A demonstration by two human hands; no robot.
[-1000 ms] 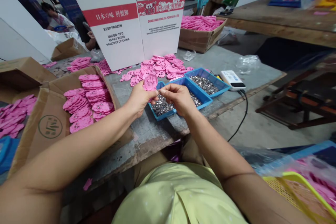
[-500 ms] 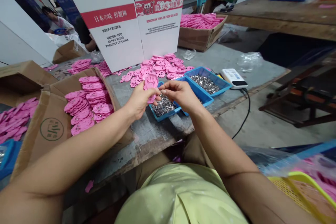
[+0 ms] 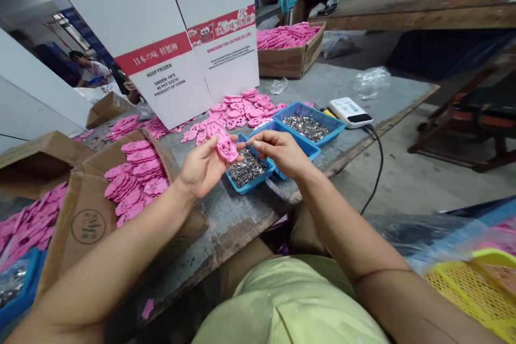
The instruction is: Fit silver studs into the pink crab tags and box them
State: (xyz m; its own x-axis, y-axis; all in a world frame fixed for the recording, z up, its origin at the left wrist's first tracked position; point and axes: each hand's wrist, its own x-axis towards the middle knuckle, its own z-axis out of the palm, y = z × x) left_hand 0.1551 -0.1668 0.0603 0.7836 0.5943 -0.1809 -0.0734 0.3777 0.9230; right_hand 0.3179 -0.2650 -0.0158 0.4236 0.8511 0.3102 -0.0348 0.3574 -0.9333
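Observation:
My left hand [image 3: 201,166] grips a pink, flat, moulded piece with cut-out shapes [image 3: 224,145] between thumb and fingers, tilted above the nearest blue tray [image 3: 250,187]. That tray holds many small, shiny metal parts [image 3: 246,167]. Just right of the piece, my right hand [image 3: 280,151] has thumb and index finger pinched together over the trays; whatever may be between the fingertips is too small to make out. Behind both hands lies a loose heap of similar pink pieces [image 3: 244,110]. Stacks of them [image 3: 141,169] fill an open cardboard box [image 3: 60,242] on my left.
Two more blue trays [image 3: 342,128] stand to the right, beside a white device with a black cable [image 3: 350,112]. A tall white carton [image 3: 161,94] blocks the back. Another box of pink pieces [image 3: 290,62] sits behind. A yellow basket [image 3: 463,285] is at lower right. Someone sits far left.
The view has shifted, so the table things appear further left. My left hand has tilted the pink piece over. My right hand stays pinched close beside it.

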